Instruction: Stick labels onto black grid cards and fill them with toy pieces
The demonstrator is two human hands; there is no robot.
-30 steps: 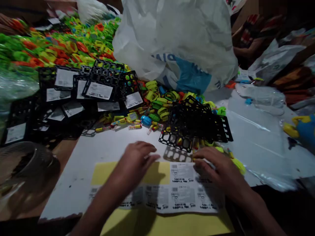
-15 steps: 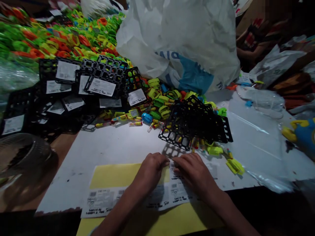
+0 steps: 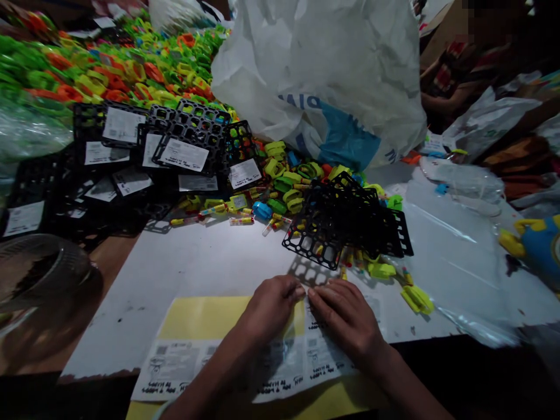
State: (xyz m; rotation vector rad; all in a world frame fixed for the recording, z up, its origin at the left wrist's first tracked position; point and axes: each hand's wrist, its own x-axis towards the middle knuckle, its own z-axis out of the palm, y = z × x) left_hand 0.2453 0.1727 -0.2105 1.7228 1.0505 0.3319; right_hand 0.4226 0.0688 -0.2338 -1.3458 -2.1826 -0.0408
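Label sheet: a white paper sheet of printed labels with black markings (image 3: 170,367) lies at the tabletop's near edge, its lower part reaching past that edge; a bare strip of yellow backing (image 3: 205,315) shows along its upper left.
Left hand: the left hand (image 3: 269,309) bends over the sheet's upper edge, thumb and fingertips drawn narrowly together; I cannot tell whether paper is between them.
Right hand: the right hand (image 3: 350,318) lies over the labels with fingers bent, tips just beside the left hand's; its grip is hidden too.
Tabletop: white, flat and scuffed (image 3: 192,262), with a chipped near left corner.
Dark pile: black latticed plastic trays (image 3: 350,219) sit beyond the hands, casting a grid shadow.
Small pieces: yellow-green plastic pieces (image 3: 417,298) and slim clear tubes with yellow and red (image 3: 241,221) lie around that pile.
Labelled trays: more black lattices with white labels (image 3: 186,154) overlap by the far left corner.
Far edge: a big white plastic sack with blue print (image 3: 315,70) stands there; a green, yellow and orange heap (image 3: 109,79) spreads left of it.
Right edge: clear plastic bags (image 3: 455,233) lie near a blue-and-yellow toy (image 3: 542,239).
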